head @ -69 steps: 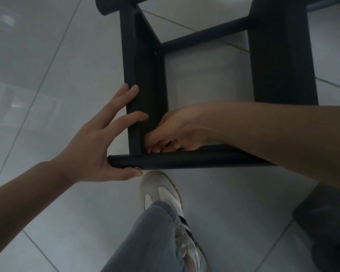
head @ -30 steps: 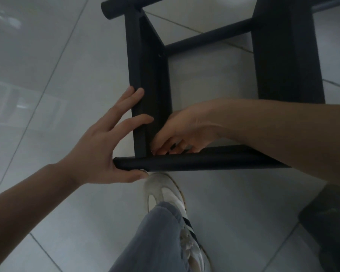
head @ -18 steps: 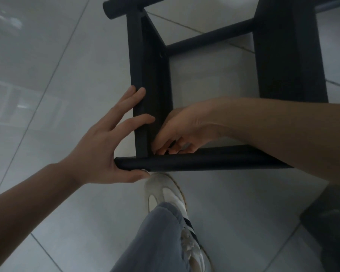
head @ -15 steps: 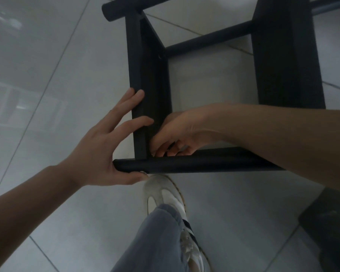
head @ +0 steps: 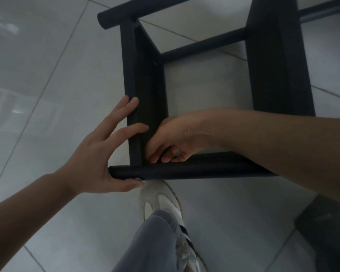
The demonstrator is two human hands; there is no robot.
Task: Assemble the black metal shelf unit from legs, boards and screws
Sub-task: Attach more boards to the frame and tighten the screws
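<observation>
Floor [head: 47, 79] of pale glossy tiles is lying open on the left and in the near middle, giving plenty of room there; a dark block [head: 330, 234] is crowding the near right corner. Shelf [head: 204, 95] is lying on its side on the tiles in the middle and far part of the scene, with its tubular legs running left to right and its boards running near to far. The right board [head: 279, 65] is standing as a broad dark slab; the left board [head: 145, 85] is showing its thin edge, with pale tile visible between the two. The near leg [head: 194, 170] is lying level, its long axis left to right, its left end just beyond the left board. A trouser leg [head: 151, 244] and a white shoe [head: 161, 201] are sitting just near of that leg.

Left hand [head: 98, 156] is spread wide, fingers [head: 126, 107] straight and apart, pressing on the outer face of the left board, thumb lying under the near leg's left end. Right hand [head: 173, 140] is reaching inside the frame to the corner where left board and near leg are meeting, its fingers curled together; what they are pinching, if anything, is hidden.
</observation>
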